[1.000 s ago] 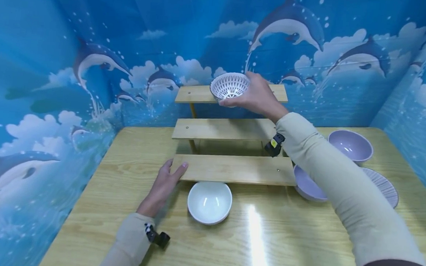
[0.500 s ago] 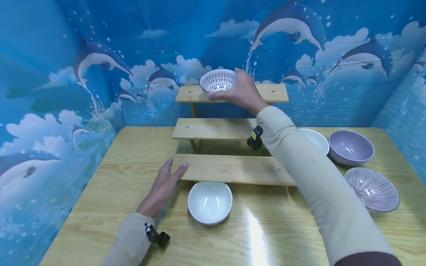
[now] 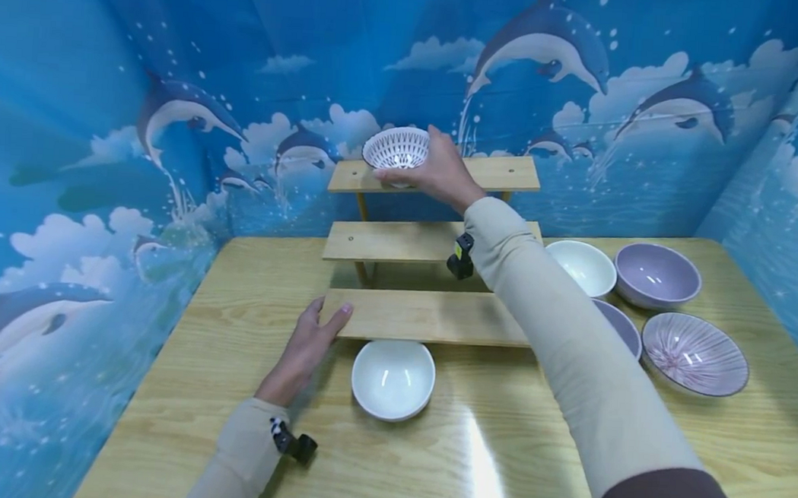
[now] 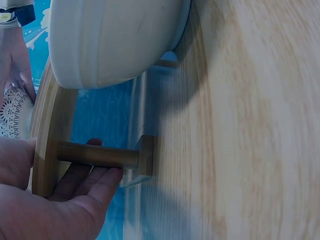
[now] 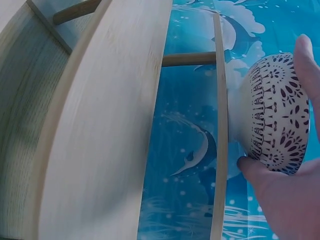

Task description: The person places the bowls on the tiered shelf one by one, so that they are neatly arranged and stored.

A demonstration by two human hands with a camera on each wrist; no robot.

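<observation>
My right hand holds a white bowl with a dark pattern by its right side, at the left part of the top board of a three-tier wooden shelf. In the right wrist view the patterned bowl has its foot against or very close to that board; contact is hard to tell. My left hand grips the left end of the lowest board, thumb on top. The left wrist view shows its fingers curled underneath, by a round wooden leg.
A plain white bowl stands before the lowest board. To the shelf's right are another white bowl, a purple bowl, a streaked bowl and a purple bowl partly behind my right sleeve. A dolphin-printed backdrop hangs close behind.
My right hand has carried the patterned bowl leftward along the top board. The sleeve has moved left too, uncovering bowls on the right. My left hand has stayed put.
</observation>
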